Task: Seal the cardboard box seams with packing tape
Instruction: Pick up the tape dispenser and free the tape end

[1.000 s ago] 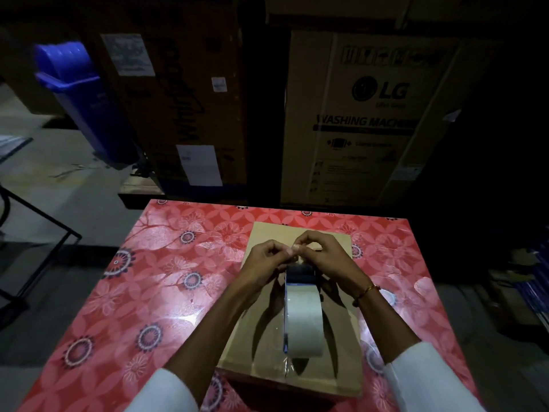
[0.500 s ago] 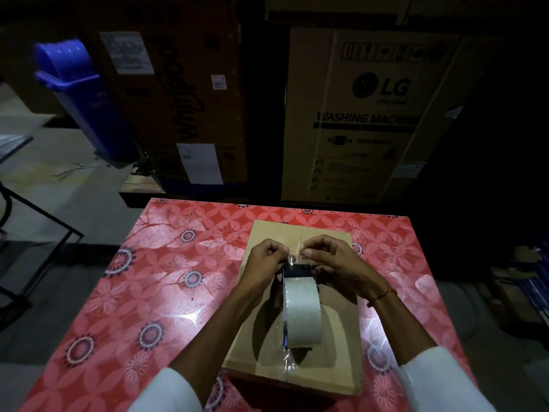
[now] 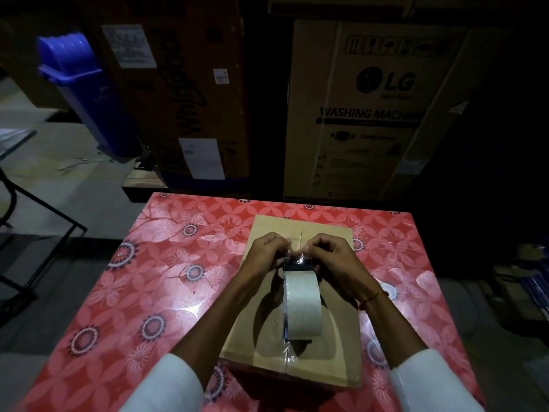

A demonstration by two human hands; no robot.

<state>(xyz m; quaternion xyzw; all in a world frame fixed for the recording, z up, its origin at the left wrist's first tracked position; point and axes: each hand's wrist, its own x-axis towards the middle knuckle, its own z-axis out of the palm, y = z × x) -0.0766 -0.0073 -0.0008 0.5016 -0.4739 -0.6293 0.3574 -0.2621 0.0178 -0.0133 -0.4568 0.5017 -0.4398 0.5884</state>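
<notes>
From the head camera I can make out little beyond the table: the room is dark, the right side falls into black, and the far ends of both white sleeves are cut off by the bottom edge. The clear strip of packing tape [image 3: 297, 258] shows only as a glint between the fingertips, so where its free end lies I cannot tell. The plain brown cardboard box [image 3: 267, 331] lies flat in the middle of the red flower-patterned tabletop [image 3: 154, 281], its centre seam running away from me, bare at the far end and shiny with tape at the near edge. One whitish roll of tape in a dark dispenser [image 3: 301, 304] stands upright on the box along that seam. I count two hands: my left hand [image 3: 264, 254] and my right hand [image 3: 332, 258] are both pinched narrow on the tape just above the dispenser's front, almost touching. Behind stand two large cartons, the right one an LG washing machine carton [image 3: 377, 108], and one blue plastic bin [image 3: 80, 90].
</notes>
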